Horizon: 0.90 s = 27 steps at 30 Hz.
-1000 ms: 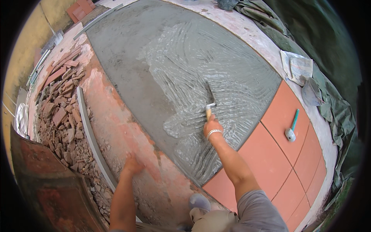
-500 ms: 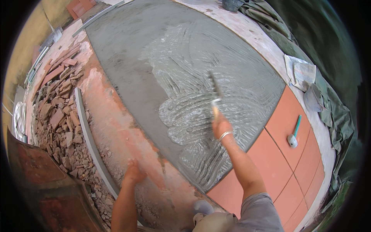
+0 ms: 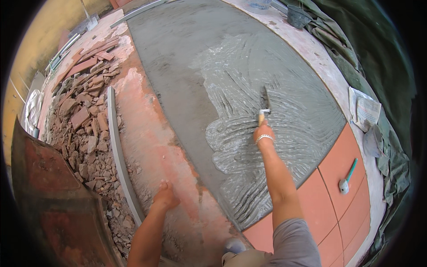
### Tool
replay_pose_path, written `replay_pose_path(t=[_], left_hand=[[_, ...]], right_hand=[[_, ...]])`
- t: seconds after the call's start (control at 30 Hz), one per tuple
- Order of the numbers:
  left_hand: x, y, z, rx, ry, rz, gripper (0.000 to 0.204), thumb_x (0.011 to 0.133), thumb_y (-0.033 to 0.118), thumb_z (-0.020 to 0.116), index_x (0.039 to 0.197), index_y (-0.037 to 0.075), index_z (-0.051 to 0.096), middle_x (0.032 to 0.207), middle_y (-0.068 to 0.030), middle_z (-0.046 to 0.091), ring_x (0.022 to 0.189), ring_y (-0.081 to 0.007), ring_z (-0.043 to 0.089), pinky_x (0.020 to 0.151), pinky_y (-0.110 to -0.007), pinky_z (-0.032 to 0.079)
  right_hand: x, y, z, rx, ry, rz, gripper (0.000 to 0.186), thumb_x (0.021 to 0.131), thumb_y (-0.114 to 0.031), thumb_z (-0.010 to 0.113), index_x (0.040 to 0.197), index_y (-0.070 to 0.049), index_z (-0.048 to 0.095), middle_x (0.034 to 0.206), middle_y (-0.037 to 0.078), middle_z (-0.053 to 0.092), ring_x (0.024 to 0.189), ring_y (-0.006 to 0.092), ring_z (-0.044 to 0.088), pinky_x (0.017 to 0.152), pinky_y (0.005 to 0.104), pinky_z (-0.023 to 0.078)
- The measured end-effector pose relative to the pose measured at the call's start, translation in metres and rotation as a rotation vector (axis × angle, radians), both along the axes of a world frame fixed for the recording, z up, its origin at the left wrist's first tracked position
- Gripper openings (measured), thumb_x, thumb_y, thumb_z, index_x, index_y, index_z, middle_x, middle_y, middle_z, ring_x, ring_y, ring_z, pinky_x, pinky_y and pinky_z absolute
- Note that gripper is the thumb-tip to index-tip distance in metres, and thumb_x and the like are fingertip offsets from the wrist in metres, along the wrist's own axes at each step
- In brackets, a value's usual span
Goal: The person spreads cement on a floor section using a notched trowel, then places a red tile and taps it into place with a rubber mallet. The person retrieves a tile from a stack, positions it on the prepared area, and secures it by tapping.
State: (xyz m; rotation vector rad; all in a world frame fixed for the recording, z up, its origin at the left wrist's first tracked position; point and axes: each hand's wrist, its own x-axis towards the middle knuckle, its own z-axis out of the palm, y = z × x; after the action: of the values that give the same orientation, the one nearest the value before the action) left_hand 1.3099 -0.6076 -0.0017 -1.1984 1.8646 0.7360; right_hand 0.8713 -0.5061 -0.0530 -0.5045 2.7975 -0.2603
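Observation:
My right hand grips the pale wooden handle of a trowel. The narrow blade points away from me over wet grey mortar, which is combed into curved ridges. Left of the ridged part lies smoother, duller grey screed. My left hand is over the reddish strip of floor beside the screed, its fingers loosely bent, thumb apart, with nothing seen in it. Large terracotta tiles lie at the mortar's near right edge. A mallet with a green handle and pale head rests on them.
Broken tile and rubble are heaped to the left, beside a long grey metal bar. A rusty panel stands at lower left. On the right are a paper sack, grey bucket and dark green tarp. Another bucket stands far off.
The view has shifted, so the floor appears further right and lower. My right hand still holds the trowel, now sharper and slightly further out over the mortar. My left hand stays over the reddish strip.

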Motion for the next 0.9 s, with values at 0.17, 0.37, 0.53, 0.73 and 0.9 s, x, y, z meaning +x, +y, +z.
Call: replay_pose_path(t=[0.17, 0.37, 0.53, 0.73, 0.9], left_hand=[[-0.003, -0.001, -0.002, 0.016, -0.042, -0.002, 0.093, 0.09, 0.027, 0.058, 0.163, 0.008, 0.003, 0.17, -0.0154, -0.001, 0.157, -0.0302, 0.01, 0.121, -0.047, 0.03], [-0.003, 0.0, -0.008, 0.011, -0.066, -0.014, 0.095, 0.091, 0.027, 0.058, 0.162, 0.009, -0.001, 0.17, -0.0138, -0.003, 0.157, -0.0295, 0.008, 0.12, -0.048, 0.03], [0.0, -0.003, -0.004, 0.025, -0.034, -0.012, 0.094, 0.091, 0.028, 0.057, 0.162, 0.009, -0.001, 0.17, -0.0133, -0.003, 0.157, -0.029, 0.007, 0.119, -0.051, 0.032], [-0.006, -0.005, 0.003, 0.043, -0.073, 0.008, 0.092, 0.091, 0.028, 0.057, 0.163, 0.009, 0.002, 0.171, -0.0108, -0.001, 0.157, -0.027, 0.009, 0.116, -0.056, 0.033], [-0.004, -0.006, 0.003, 0.033, -0.095, -0.018, 0.1, 0.087, 0.032, 0.061, 0.162, 0.006, 0.001, 0.17, -0.0136, 0.0, 0.156, -0.0293, 0.013, 0.116, -0.056, 0.034]], right_hand=[[0.093, -0.047, 0.008, -0.022, -0.102, 0.227, 0.05, 0.1, -0.017, 0.046, 0.145, 0.002, 0.036, 0.121, 0.029, 0.063, 0.105, 0.0425, 0.068, 0.088, 0.0499, 0.055], [0.164, -0.054, 0.018, 0.037, -0.194, 0.539, 0.056, 0.1, -0.022, 0.049, 0.149, 0.0, 0.034, 0.12, 0.028, 0.063, 0.104, 0.0427, 0.069, 0.088, 0.0507, 0.056], [0.136, -0.045, 0.022, -0.065, -0.195, 0.521, 0.057, 0.096, -0.031, 0.057, 0.144, -0.005, 0.043, 0.115, 0.028, 0.066, 0.101, 0.0436, 0.068, 0.087, 0.0517, 0.055], [-0.024, -0.015, 0.018, -0.029, 0.111, 0.025, 0.046, 0.097, -0.029, 0.057, 0.134, -0.001, 0.049, 0.107, 0.026, 0.07, 0.099, 0.0419, 0.07, 0.086, 0.0507, 0.056], [-0.069, -0.024, 0.003, 0.036, 0.079, -0.128, 0.042, 0.096, -0.027, 0.058, 0.128, -0.001, 0.056, 0.112, 0.027, 0.07, 0.105, 0.0422, 0.069, 0.091, 0.05, 0.055]])
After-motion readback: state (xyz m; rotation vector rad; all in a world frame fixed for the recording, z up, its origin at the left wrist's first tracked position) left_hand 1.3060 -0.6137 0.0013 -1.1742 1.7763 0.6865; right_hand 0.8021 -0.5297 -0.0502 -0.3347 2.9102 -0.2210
